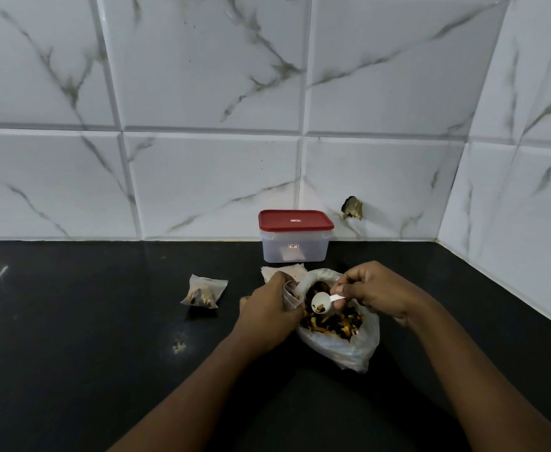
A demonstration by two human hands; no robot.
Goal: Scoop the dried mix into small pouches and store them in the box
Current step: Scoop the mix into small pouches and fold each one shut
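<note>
Countertop [72, 321], black, perhaps stone, box [293, 247] near marbled wall tiles [209, 76].

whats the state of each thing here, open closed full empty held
box, closed, red lid on
filled pouch, lying on the counter, untouched
plastic bag, open, dried mix inside
scoop, held by right hand over the bag, few bits in it
small pouch, held by left hand at the bag's edge
empty pouches, stacked behind the bag
</note>
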